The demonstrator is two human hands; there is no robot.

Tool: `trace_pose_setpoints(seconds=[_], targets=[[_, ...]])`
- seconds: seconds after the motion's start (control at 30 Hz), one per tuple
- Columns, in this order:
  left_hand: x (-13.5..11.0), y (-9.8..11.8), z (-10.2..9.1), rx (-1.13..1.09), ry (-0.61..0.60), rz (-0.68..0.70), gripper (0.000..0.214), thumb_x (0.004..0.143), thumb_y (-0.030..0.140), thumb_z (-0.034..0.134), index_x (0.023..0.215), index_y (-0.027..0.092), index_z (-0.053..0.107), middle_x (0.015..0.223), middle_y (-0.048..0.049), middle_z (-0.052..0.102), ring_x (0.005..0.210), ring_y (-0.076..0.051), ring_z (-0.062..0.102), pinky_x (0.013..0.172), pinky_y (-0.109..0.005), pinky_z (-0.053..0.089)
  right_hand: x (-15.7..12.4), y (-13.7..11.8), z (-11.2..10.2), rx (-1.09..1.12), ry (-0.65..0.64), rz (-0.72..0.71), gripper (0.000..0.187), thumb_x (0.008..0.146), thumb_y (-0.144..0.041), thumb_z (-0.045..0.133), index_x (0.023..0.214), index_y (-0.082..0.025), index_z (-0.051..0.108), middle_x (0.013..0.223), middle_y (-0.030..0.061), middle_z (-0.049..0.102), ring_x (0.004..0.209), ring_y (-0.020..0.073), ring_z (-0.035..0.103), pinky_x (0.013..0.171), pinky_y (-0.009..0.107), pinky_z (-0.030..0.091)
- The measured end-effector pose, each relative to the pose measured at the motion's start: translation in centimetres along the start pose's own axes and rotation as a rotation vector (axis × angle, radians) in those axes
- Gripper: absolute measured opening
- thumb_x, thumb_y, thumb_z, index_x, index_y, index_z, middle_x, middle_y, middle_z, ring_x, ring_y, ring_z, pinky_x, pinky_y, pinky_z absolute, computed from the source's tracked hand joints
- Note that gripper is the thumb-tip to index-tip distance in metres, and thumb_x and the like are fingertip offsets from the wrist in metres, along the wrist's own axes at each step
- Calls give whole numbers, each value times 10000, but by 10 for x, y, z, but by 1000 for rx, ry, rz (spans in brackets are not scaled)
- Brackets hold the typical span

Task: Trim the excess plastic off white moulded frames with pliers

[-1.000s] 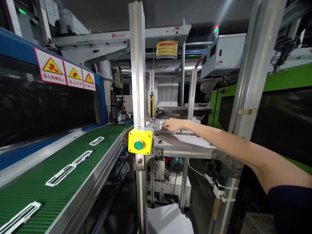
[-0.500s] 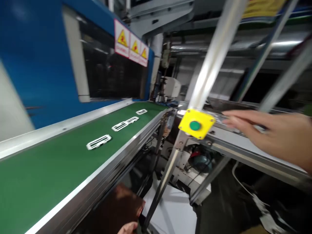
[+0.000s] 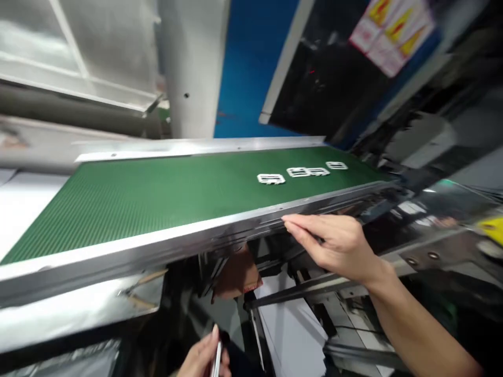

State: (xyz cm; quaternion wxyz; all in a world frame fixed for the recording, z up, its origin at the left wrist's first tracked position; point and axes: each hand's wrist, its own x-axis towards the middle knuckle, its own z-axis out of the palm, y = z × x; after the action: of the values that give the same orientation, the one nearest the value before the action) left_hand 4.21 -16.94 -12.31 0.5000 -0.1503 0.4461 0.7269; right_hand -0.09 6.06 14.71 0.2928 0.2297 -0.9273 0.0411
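Observation:
My right hand [image 3: 338, 243] hovers just below the metal edge of a green conveyor belt [image 3: 165, 188], fingers stretched out and slightly apart, holding nothing. My left hand [image 3: 204, 356] shows only in part at the bottom edge, fingers pinched on a thin pale object [image 3: 216, 358] that I cannot make out. Three white plastic frame parts [image 3: 298, 173] lie in a row on the belt, beyond my right hand.
A blue machine housing [image 3: 251, 63] with a dark window [image 3: 326, 78] and warning stickers [image 3: 393, 31] stands behind the belt. Below are a brown cardboard piece [image 3: 236, 275], white sheets [image 3: 286, 330] and metal bars. A yellow button box [image 3: 491, 230] is at the right edge.
My view has swung left and down onto the belt. My right hand came away from the metal table by the yellow button box and now sits near the belt's edge. My left hand has risen into view.

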Motion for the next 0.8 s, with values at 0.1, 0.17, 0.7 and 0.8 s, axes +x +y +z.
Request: trace_pose_setpoints(seconds=[0.1,0.17,0.7,0.8], targets=[[-27,-8,-10,-200,-11,71,364,742,483,660,744,148,518,720,-42,625,543,-116,596,489,-188,436,13,-27,44,247,-77,-23,130,826,-150,578,925,-178,658,860,18,720,698,110,654,651,194,478],[-42,-13,-20,-281,4,121,297,773,402,656,782,148,503,798,-64,644,612,-135,626,515,-188,439,11,-53,85,414,-289,-17,155,865,-227,532,798,-178,663,720,5,700,601,99,623,576,194,441],[-108,-23,-66,-519,524,612,296,771,229,673,1019,168,525,1023,-86,656,989,-227,617,790,-266,485,5,-205,390,286,-1065,146,923,662,-346,726,1401,-126,218,1361,241,333,1245,379,299,984,509,253],[-109,-24,-72,-578,543,615,281,796,198,643,1045,164,517,1030,-90,657,1002,-217,611,818,-269,493,0,-202,387,302,-1062,180,798,622,-257,726,1317,-124,358,1318,223,386,1211,364,339,967,461,294]])
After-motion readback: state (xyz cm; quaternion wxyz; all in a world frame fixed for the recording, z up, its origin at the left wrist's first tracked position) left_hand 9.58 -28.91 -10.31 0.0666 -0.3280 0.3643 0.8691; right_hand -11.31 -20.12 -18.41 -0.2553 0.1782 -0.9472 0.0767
